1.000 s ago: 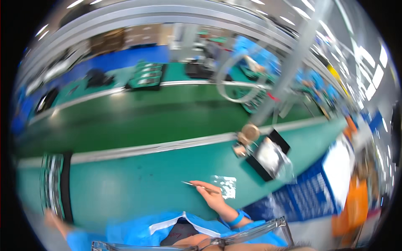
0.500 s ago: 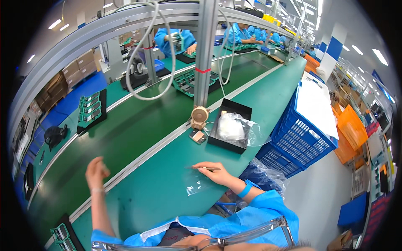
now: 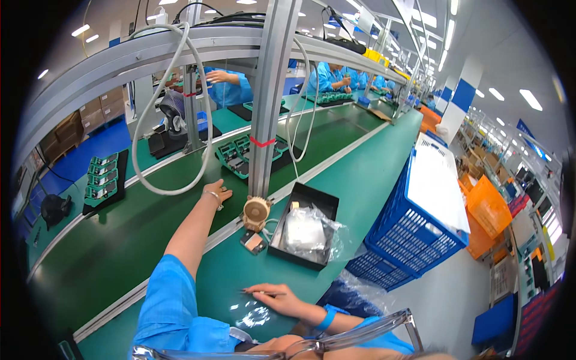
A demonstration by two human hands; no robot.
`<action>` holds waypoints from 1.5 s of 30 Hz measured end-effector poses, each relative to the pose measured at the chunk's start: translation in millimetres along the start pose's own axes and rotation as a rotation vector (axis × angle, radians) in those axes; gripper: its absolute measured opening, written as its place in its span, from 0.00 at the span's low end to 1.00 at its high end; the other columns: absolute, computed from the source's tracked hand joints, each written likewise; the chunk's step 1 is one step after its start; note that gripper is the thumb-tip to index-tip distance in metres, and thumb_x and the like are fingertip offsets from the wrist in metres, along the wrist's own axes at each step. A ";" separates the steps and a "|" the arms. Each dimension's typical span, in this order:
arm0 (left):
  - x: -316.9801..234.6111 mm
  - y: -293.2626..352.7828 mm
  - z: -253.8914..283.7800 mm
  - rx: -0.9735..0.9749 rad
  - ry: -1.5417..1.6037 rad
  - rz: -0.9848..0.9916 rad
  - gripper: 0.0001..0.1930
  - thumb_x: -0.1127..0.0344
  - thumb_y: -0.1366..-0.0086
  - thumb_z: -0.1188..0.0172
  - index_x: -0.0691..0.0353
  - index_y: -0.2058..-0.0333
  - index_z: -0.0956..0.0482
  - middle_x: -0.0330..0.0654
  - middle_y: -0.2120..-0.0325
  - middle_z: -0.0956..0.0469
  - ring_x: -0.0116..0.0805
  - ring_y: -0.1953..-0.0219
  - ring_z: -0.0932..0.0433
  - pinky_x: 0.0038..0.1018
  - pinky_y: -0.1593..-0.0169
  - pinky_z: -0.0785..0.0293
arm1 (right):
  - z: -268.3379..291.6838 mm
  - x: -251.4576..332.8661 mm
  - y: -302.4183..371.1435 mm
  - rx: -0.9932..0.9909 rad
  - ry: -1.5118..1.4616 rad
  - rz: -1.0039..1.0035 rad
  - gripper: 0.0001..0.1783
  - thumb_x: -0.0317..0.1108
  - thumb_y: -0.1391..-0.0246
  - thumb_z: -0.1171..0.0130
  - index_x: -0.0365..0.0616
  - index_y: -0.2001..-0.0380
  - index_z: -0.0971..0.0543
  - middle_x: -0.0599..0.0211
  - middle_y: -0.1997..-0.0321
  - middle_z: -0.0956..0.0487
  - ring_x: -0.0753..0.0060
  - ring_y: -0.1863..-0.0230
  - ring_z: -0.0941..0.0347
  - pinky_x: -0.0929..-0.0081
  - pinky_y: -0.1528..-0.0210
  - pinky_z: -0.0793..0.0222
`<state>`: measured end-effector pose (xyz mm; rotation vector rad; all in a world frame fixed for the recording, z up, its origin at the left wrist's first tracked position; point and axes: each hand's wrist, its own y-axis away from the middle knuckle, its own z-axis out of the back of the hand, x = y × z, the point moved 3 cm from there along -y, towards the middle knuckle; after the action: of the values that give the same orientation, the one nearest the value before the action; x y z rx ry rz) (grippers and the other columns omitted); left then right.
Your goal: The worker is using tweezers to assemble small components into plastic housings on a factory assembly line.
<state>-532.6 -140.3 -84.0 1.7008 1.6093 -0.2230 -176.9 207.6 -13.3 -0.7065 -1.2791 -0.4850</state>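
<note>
My left hand stretches out over the green conveyor belt, fingers apart, holding nothing. Just beyond its fingertips a green fixture tray with dark parts lies on the belt; a gap seems to remain between them. Low over the bench, my right hand pinches thin tweezers. Their tip points left, above a clear plastic piece that gleams with glare. Whether the tip grips anything is too small to tell. A blue band circles the right wrist.
A black box with clear-bagged white parts stands on the bench. Beside it a metal post rises, with a beige round device and a small dark block at its foot. Blue crates stand right; co-workers sit across the belt.
My left hand has swung forward and right over the belt towards the fixture tray. My right hand keeps the tweezers near the plastic piece. The view has shifted.
</note>
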 end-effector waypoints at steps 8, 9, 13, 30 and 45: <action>29.1 -9.3 -111.0 -0.345 -0.227 -0.284 0.28 0.65 0.36 0.28 0.76 0.44 0.27 0.58 0.45 0.23 0.58 0.49 0.19 0.51 0.51 0.15 | 7.8 -3.0 0.4 0.003 0.077 0.049 0.14 0.27 0.31 0.41 0.36 0.45 0.18 0.58 0.41 0.17 0.66 0.44 0.20 0.70 0.43 0.23; 29.1 -11.4 -113.3 -0.351 -0.221 -0.268 0.28 0.65 0.36 0.28 0.76 0.44 0.27 0.58 0.45 0.23 0.58 0.49 0.19 0.51 0.51 0.15 | 8.8 -1.8 0.7 0.004 0.076 0.030 0.14 0.27 0.31 0.41 0.36 0.45 0.18 0.58 0.41 0.17 0.66 0.44 0.20 0.70 0.43 0.23; 6.6 -45.1 -78.6 -0.328 -0.171 -0.267 0.30 0.55 0.45 0.21 0.69 0.50 0.19 0.52 0.51 0.19 0.48 0.58 0.18 0.45 0.61 0.18 | 3.1 9.4 -1.3 0.034 0.010 -0.016 0.14 0.26 0.32 0.41 0.36 0.46 0.18 0.57 0.40 0.17 0.64 0.42 0.20 0.68 0.42 0.24; -56.1 161.2 108.2 -0.358 -0.357 -0.398 0.14 0.70 0.39 0.33 0.62 0.55 0.21 0.41 0.65 0.21 0.40 0.61 0.19 0.41 0.60 0.22 | 2.6 6.8 -1.2 0.063 0.136 0.084 0.13 0.23 0.35 0.39 0.36 0.48 0.16 0.54 0.44 0.15 0.57 0.42 0.19 0.67 0.41 0.24; 4.6 729.8 286.3 -0.667 -0.227 -0.435 0.25 0.74 0.32 0.43 0.72 0.37 0.31 0.50 0.45 0.22 0.41 0.42 0.21 0.43 0.44 0.18 | -5.5 18.7 -0.1 -0.120 0.154 -0.040 0.12 0.23 0.33 0.41 0.33 0.50 0.15 0.55 0.47 0.14 0.68 0.46 0.19 0.71 0.42 0.25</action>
<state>238.4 -247.2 10.0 0.7894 1.6220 -0.0699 -168.8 204.7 4.2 -0.7304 -1.1280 -0.6414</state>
